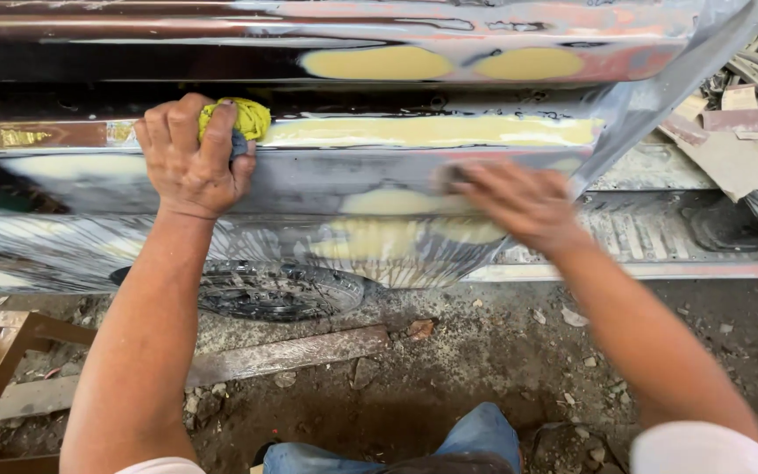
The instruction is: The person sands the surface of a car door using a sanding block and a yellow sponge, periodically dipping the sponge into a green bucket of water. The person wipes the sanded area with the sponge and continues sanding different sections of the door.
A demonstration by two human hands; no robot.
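Clenching a soft, crushable yellow rag [237, 118] at upper left, the left hand [193, 158] bunches it easily, while the blurred right hand [519, 204] presses something unclear against the stiff, wet car panel [326, 180].

packages: none | labels: none | signs: none | screens: none in view

Looked like a rough car body repair shop: a sanded vehicle panel [379, 167] patched with yellow filler [432, 132], dirt floor [484, 369] littered with rubble and used sandpaper scraps [730, 149].
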